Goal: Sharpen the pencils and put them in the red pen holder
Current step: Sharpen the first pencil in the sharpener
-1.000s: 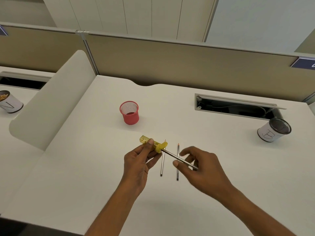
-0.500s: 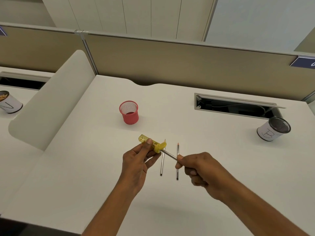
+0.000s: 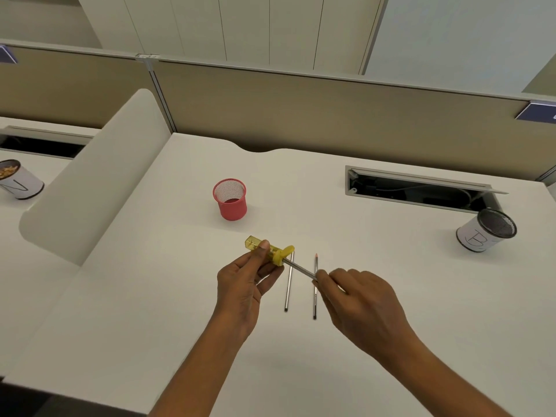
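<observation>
- While the left hand [image 3: 243,284] grips the yellow plastic sharpener [image 3: 270,251], the right hand [image 3: 361,299], pinching the slim grey pencil [image 3: 301,269] lodged in it, has rolled again: still twisting.
- Two other grey pencils [image 3: 288,284] wait on the white bench [image 3: 150,296], the red mesh pen holder [image 3: 231,200] beyond.

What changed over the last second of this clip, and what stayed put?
The right hand re-gripped the pencil seated in the yellow sharpener: fingers spread a second ago, then curled close round it, now pinching it with fingers stretched out, apparently twisting it. The left hand kept gripping the sharpener in the same spot. The two loose pencils on the desk and the red pen holder did not move.
</observation>
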